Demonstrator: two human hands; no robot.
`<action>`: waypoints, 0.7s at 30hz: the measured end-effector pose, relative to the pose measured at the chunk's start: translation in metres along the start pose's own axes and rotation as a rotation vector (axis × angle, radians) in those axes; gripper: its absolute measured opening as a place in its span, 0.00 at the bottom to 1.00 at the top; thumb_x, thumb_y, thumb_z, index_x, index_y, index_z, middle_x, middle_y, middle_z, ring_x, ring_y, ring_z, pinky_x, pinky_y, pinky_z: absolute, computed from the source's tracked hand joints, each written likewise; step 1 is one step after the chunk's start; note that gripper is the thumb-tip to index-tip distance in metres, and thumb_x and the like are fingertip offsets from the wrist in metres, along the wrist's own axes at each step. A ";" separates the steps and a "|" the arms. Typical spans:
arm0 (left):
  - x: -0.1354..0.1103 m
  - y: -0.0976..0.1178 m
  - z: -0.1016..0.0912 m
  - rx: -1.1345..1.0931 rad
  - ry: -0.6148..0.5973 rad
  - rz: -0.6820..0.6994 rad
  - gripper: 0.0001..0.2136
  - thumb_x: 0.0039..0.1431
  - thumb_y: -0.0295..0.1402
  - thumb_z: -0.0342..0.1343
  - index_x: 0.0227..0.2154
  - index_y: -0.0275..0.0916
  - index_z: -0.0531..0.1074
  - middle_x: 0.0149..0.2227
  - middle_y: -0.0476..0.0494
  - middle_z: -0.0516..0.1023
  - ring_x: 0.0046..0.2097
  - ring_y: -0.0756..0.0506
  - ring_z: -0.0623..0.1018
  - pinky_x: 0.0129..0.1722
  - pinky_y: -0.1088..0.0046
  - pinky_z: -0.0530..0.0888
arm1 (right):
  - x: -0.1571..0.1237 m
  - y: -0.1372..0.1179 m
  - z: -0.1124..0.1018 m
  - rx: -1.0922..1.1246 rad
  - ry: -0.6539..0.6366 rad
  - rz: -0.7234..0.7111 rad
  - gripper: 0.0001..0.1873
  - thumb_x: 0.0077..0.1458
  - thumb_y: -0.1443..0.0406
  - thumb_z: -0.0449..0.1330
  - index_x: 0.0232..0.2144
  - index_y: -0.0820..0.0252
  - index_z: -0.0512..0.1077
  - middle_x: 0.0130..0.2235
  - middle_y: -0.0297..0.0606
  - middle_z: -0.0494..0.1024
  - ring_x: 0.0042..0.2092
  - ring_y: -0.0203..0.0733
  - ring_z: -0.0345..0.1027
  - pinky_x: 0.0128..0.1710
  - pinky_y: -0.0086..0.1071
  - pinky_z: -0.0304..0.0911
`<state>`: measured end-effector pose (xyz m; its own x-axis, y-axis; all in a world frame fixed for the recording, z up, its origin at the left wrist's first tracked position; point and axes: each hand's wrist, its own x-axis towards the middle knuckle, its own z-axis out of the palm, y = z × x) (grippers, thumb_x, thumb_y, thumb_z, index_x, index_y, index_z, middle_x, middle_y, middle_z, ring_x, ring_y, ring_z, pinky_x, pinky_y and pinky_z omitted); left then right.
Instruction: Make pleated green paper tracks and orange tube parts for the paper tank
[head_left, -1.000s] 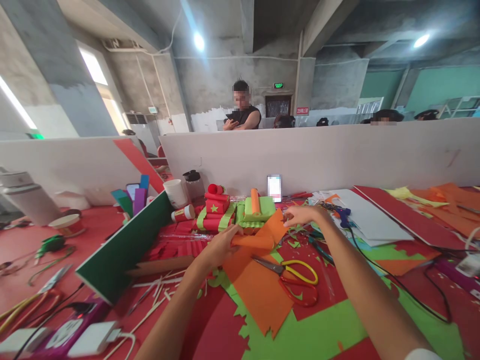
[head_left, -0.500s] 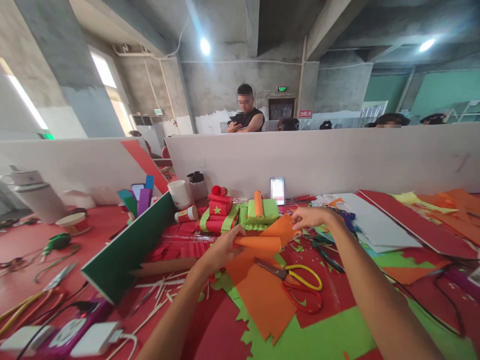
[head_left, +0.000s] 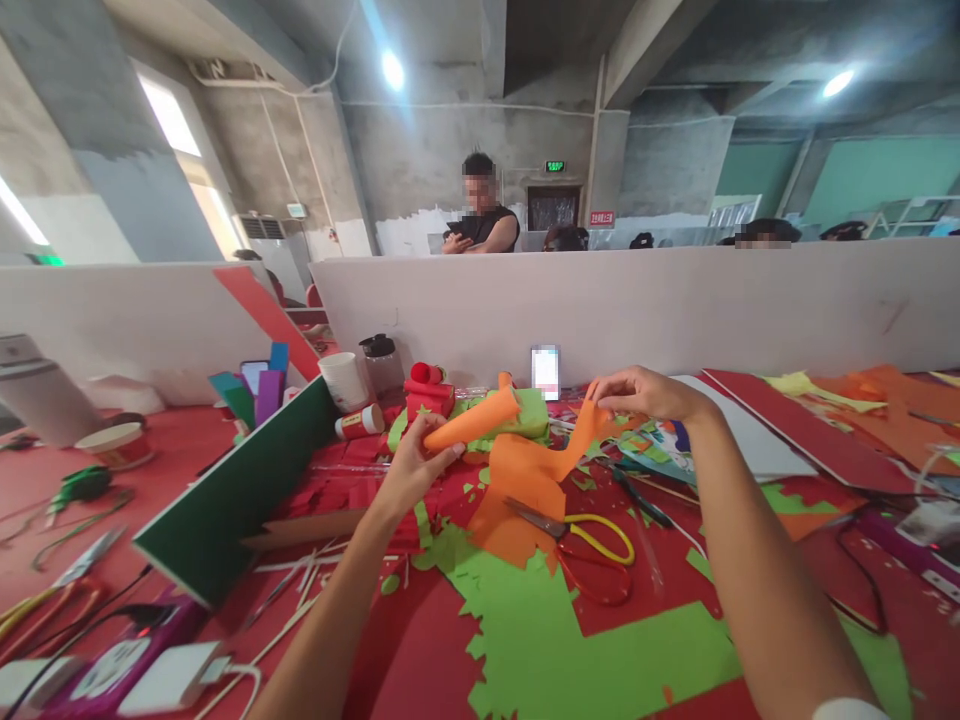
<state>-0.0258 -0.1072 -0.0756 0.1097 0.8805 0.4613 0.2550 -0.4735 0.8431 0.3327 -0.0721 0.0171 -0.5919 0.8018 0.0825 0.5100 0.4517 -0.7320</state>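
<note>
My left hand [head_left: 420, 462] is closed around one end of a rolled orange sheet [head_left: 476, 418], which it holds above the table, tilted up to the right. My right hand [head_left: 641, 392] pinches the upper end of a curving orange strip [head_left: 579, 445]. This strip bends down into a wider orange piece [head_left: 517, 500] lying below both hands. Scissors [head_left: 559, 525] with one yellow and one red handle rest on that piece, blades pointing left. Under them spreads a jagged-edged green sheet [head_left: 525, 620]. Behind the roll is a stack of green pieces [head_left: 534, 412].
At left a dark green board [head_left: 240, 490] leans beside red cut pieces [head_left: 330, 497]. Paper cups [head_left: 345, 380] and a phone [head_left: 545, 372] stand near the partition [head_left: 622, 310]. Pliers [head_left: 641, 497] lie at right; a power strip [head_left: 135, 655] with cables sits front left. A person [head_left: 491, 228] stands beyond.
My left hand has lifted the orange roll and moved it left and up. My right hand has drawn the strip up and slightly right, away from the roll. The lower orange piece has slid upward.
</note>
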 end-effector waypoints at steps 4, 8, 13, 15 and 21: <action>0.000 -0.001 0.002 0.024 -0.018 -0.023 0.14 0.53 0.39 0.58 0.36 0.41 0.60 0.33 0.51 0.66 0.31 0.51 0.70 0.27 0.79 0.69 | -0.003 0.015 -0.007 -0.055 -0.041 0.109 0.20 0.50 0.50 0.60 0.35 0.61 0.75 0.32 0.37 0.73 0.32 0.38 0.65 0.30 0.30 0.60; 0.001 -0.002 0.000 0.002 0.012 -0.057 0.16 0.52 0.41 0.59 0.36 0.41 0.59 0.32 0.52 0.66 0.30 0.51 0.71 0.24 0.79 0.69 | -0.004 0.032 -0.015 -0.219 -0.132 0.295 0.23 0.47 0.47 0.61 0.34 0.60 0.76 0.31 0.38 0.75 0.29 0.38 0.66 0.26 0.28 0.58; 0.002 -0.004 -0.001 -0.092 0.059 -0.033 0.16 0.51 0.38 0.61 0.36 0.41 0.60 0.30 0.54 0.63 0.27 0.54 0.67 0.23 0.82 0.67 | 0.007 0.032 -0.014 -0.447 0.120 0.434 0.29 0.50 0.43 0.56 0.44 0.56 0.73 0.41 0.43 0.77 0.32 0.42 0.70 0.27 0.29 0.60; 0.002 -0.005 0.000 -0.104 0.053 -0.023 0.15 0.51 0.37 0.61 0.36 0.41 0.60 0.31 0.54 0.64 0.28 0.54 0.68 0.24 0.82 0.68 | 0.018 0.027 -0.002 -0.458 0.093 0.370 0.28 0.50 0.43 0.56 0.42 0.55 0.74 0.42 0.43 0.77 0.33 0.43 0.71 0.28 0.30 0.60; 0.005 -0.010 0.000 -0.088 0.095 -0.023 0.16 0.49 0.37 0.61 0.36 0.40 0.60 0.32 0.53 0.64 0.30 0.53 0.69 0.28 0.80 0.70 | 0.055 0.022 0.055 -0.538 -0.308 0.251 0.24 0.44 0.43 0.60 0.26 0.58 0.73 0.27 0.36 0.74 0.26 0.38 0.64 0.25 0.30 0.52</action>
<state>-0.0281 -0.0980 -0.0817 0.0121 0.8865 0.4626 0.1707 -0.4576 0.8726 0.2774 -0.0397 -0.0320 -0.5252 0.7956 -0.3021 0.8484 0.4621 -0.2581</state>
